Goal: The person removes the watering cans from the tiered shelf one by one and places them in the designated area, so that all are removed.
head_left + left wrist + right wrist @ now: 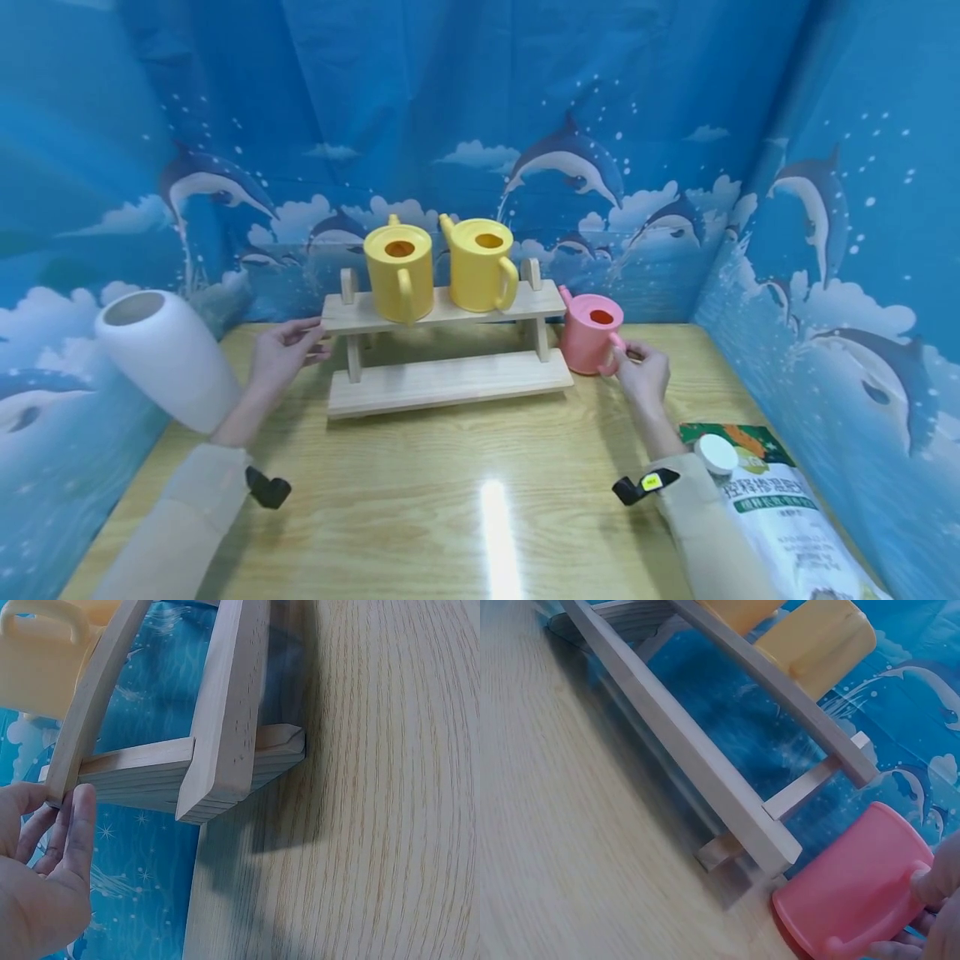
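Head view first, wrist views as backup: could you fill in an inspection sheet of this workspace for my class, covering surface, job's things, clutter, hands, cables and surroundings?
Surface: wood-grain table, with a bright glare streak toward the front.
Job's things: two-tier wooden rack; two yellow watering cans on its upper board; pink watering can beside its right end.
Clutter: white vase at left; printed bag at right.
Hands: left hand pinches the upper board's left end; right hand grips the pink can's handle.
Cables: nothing seen.
Surroundings: blue dolphin-print backdrop behind and on both sides.
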{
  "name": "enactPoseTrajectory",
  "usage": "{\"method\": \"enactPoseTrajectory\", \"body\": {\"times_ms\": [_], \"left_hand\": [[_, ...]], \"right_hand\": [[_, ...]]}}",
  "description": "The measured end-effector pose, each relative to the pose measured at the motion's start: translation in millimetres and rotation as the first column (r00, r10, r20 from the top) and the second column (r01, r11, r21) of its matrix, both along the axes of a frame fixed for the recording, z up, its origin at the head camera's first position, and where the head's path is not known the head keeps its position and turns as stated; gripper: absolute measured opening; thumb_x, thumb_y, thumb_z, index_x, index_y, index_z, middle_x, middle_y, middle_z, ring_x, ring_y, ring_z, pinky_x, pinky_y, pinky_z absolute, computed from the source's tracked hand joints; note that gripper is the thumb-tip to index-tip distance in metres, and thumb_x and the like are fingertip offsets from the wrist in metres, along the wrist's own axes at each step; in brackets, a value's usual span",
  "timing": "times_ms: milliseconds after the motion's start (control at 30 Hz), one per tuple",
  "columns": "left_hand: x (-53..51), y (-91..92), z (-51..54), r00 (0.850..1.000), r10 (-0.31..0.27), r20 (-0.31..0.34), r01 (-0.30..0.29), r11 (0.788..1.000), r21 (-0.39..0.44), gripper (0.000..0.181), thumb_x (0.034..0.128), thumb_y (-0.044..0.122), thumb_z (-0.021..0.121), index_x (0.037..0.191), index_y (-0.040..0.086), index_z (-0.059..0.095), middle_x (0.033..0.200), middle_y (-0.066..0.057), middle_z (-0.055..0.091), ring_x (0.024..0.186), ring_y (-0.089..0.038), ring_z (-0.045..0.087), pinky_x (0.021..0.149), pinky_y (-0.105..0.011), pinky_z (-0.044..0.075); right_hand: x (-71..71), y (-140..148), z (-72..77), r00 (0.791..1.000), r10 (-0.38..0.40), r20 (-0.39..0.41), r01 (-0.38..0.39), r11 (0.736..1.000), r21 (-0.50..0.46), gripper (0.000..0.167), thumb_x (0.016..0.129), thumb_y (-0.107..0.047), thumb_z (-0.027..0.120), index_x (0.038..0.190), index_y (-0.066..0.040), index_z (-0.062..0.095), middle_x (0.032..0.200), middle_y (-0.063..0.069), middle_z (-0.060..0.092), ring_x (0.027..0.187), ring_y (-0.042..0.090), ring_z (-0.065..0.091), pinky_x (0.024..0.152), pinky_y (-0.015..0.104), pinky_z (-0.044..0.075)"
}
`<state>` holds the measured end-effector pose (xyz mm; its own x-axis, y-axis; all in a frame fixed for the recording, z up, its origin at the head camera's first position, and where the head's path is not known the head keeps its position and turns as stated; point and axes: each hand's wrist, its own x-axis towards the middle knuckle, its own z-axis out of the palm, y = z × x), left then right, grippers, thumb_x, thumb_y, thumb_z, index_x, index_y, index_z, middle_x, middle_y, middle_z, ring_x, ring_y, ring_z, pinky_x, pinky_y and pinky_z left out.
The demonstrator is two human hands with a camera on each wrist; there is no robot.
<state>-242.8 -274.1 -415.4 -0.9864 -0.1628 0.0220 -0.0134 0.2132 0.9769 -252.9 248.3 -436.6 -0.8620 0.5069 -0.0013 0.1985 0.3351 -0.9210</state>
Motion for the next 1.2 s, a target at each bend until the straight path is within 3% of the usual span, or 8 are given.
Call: {"method": "enactPoseTrajectory", "body": {"times_ms": [233,433,567,700,833,933,1067,1200], "left_hand": [[1.0,-1.0,0.3,1.0,0.004,0.003,-0.004,1.0,-0.017,0.05,0.1086,0.025,0.061,0.149,-0.004,0.053,0.099,0.014,0.076,0.08,0.004,0.073,0.081,-0.016,0.067],[3.6,1.1,3.6,1.0,0.01,0.008,-0.01,1.0,-0.027,0.05,0.1092,0.026,0.059,0.149,-0.003,0.053,0.102,0.01,0.076,0.08,0.004,0.073,0.082,-0.016,0.067],[3.8,2.5,3.9,1.0,0.016,0.023,-0.015,0.998,-0.057,0.05,0.1098,0.028,0.058,0.15,-0.002,0.053,0.131,-0.022,0.071,0.081,0.005,0.073,0.083,-0.017,0.067],[2.9,3.1,2.8,0.999,0.024,0.034,-0.021,0.997,-0.073,0.051,0.1099,0.03,0.058,0.15,0.0,0.054,0.142,-0.032,0.062,0.081,0.007,0.072,0.084,-0.017,0.067],[2.0,1.8,1.5,0.999,0.023,0.023,-0.022,0.997,-0.075,0.05,0.1096,0.03,0.058,0.149,-0.001,0.055,0.141,-0.033,0.062,0.08,0.007,0.072,0.083,-0.017,0.067],[1.1,1.0,0.8,1.0,0.018,0.01,-0.018,0.997,-0.071,0.05,0.1093,0.029,0.059,0.149,-0.002,0.055,0.133,-0.026,0.069,0.08,0.007,0.072,0.082,-0.017,0.067],[0.4,0.3,0.3,1.0,0.016,-0.003,-0.016,0.998,-0.058,0.05,0.1086,0.028,0.061,0.147,-0.003,0.056,0.115,-0.006,0.077,0.079,0.005,0.073,0.081,-0.017,0.067],[0.7,-0.2,-0.4,1.0,0.016,0.005,-0.016,0.999,-0.045,0.05,0.1084,0.028,0.061,0.148,-0.003,0.055,0.096,0.016,0.073,0.08,0.004,0.073,0.081,-0.017,0.067]], "right_hand": [[-0.5,-3.9,-4.0,1.0,0.008,-0.012,-0.008,1.0,-0.013,0.029,0.099,-0.013,0.069,0.124,0.002,0.074,0.114,0.021,0.075,0.081,0.003,0.062,0.062,0.005,0.051],[-0.6,-6.9,3.3,1.0,0.002,-0.021,-0.003,0.999,-0.04,0.037,0.1,-0.025,0.073,0.129,-0.003,0.074,0.127,0.021,0.074,0.103,0.01,0.064,0.072,0.006,0.049],[-0.8,-12.2,23.2,0.984,0.046,-0.171,-0.055,0.998,-0.044,0.035,0.101,-0.022,0.072,0.129,-0.001,0.073,0.131,0.024,0.072,0.098,0.003,0.066,0.079,0.003,0.054],[-1.0,-24.9,53.2,0.959,0.18,-0.219,-0.19,0.982,-0.025,0.039,0.102,-0.025,0.072,0.134,-0.002,0.07,0.134,0.021,0.071,0.098,0.002,0.067,0.088,0.011,0.062],[-5.8,-45.1,78.5,0.918,0.347,-0.194,-0.354,0.935,-0.001,0.044,0.103,-0.032,0.071,0.137,-0.006,0.068,0.137,0.016,0.069,0.106,0.012,0.071,0.091,0.018,0.065],[-10.9,-61.2,92.1,0.863,0.469,-0.187,-0.475,0.88,0.012,0.045,0.104,-0.032,0.069,0.139,-0.004,0.066,0.137,0.018,0.068,0.106,0.012,0.071,0.097,0.024,0.067],[-18.7,-81.0,105.6,0.801,0.571,-0.181,-0.579,0.815,0.012,0.046,0.104,-0.031,0.069,0.14,-0.003,0.064,0.137,0.018,0.066,0.114,0.02,0.071,0.103,0.036,0.065],[-28.3,-96.3,111.8,0.771,0.617,-0.161,-0.626,0.78,-0.012,0.047,0.103,-0.033,0.07,0.141,-0.006,0.064,0.138,0.016,0.065,0.125,0.032,0.069,0.105,0.041,0.064]]}}
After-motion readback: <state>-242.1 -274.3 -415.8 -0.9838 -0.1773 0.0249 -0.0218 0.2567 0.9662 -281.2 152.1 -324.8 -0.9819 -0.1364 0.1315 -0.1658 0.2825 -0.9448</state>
